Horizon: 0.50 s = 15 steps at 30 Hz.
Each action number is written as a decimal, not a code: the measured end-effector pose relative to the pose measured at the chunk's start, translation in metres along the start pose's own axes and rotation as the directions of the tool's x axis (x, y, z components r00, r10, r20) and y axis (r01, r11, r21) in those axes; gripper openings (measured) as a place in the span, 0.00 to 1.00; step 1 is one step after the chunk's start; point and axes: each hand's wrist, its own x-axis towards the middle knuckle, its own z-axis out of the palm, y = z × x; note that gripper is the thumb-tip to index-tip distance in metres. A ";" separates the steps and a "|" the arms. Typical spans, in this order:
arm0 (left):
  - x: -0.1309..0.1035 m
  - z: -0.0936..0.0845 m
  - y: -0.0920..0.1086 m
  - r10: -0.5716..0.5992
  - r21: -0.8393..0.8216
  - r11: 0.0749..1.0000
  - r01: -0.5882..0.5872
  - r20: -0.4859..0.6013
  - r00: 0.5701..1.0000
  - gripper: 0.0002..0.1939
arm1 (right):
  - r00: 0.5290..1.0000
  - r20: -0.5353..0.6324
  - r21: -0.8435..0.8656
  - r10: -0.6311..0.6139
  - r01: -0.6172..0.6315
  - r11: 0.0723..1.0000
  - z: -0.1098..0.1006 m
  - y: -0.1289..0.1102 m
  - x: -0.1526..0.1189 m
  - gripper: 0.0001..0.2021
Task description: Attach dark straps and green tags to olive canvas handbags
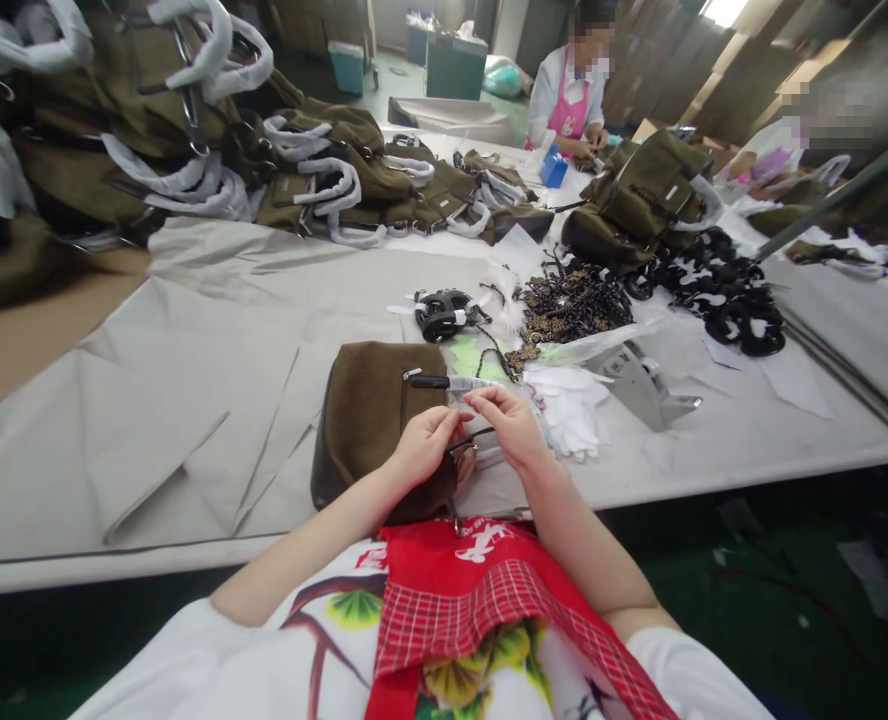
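An olive-brown fabric bag (373,400) with dark trim lies on the table against the red apron. My left hand (430,442) rests over the bag's right end, its thumb and fingers pinched together. Close beside it, my right hand (510,425) also pinches with thumb and forefinger. What is between the fingertips is too small to make out. Just beyond the fingers is a black handle-like piece (429,382) with clear plastic wrap (468,383) at its right end. A thin dark strap and metal hardware show below and between the hands, partly hidden.
Olive bags with white-wrapped handles (331,190) are piled at the back left. Black-and-gold chains (575,305), black coiled straps (736,300), white tags (568,400) and a grey metal piece (635,380) lie to the right. A co-worker in a pink apron (568,110) works across the table.
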 end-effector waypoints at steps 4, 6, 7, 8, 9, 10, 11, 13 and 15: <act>0.002 -0.003 0.003 -0.013 0.124 0.992 0.017 -0.038 0.999 0.19 | 0.994 0.014 0.133 0.104 -0.105 0.986 -0.006 0.004 -0.001 0.16; 0.001 -0.006 0.007 -0.006 0.202 0.979 0.014 -0.041 0.999 0.15 | 0.997 -0.026 0.045 0.079 -0.077 0.996 -0.010 0.007 -0.003 0.16; 0.001 -0.008 0.011 -0.001 0.236 0.972 0.009 -0.036 0.999 0.14 | 0.997 -0.046 -0.002 0.058 -0.058 0.998 -0.012 0.008 -0.003 0.15; 0.001 -0.011 0.014 0.006 0.263 0.965 0.002 -0.029 1.000 0.13 | 0.998 -0.057 -0.035 0.039 -0.041 0.999 -0.013 0.009 -0.004 0.14; 0.001 -0.013 0.018 0.013 0.289 0.957 -0.008 -0.015 1.000 0.13 | 0.998 -0.061 -0.050 0.030 -0.033 0.998 -0.014 0.009 -0.006 0.13; 0.001 -0.016 0.021 0.019 0.318 0.948 -0.020 0.006 1.000 0.13 | 0.998 -0.055 -0.052 0.037 -0.040 0.998 -0.015 0.009 -0.007 0.13; 0.001 -0.019 0.025 0.025 0.349 0.937 -0.035 0.033 0.999 0.13 | 0.997 -0.042 -0.049 0.058 -0.060 0.997 -0.015 0.008 -0.009 0.12; 0.003 -0.025 0.032 0.037 0.412 0.908 -0.077 0.105 0.994 0.13 | 0.991 0.014 -0.038 0.134 -0.133 0.990 -0.015 0.005 -0.012 0.12; 0.006 -0.030 0.039 0.054 0.451 0.883 -0.131 0.179 0.982 0.14 | 0.975 0.111 -0.084 0.192 -0.184 0.979 -0.014 0.004 -0.015 0.14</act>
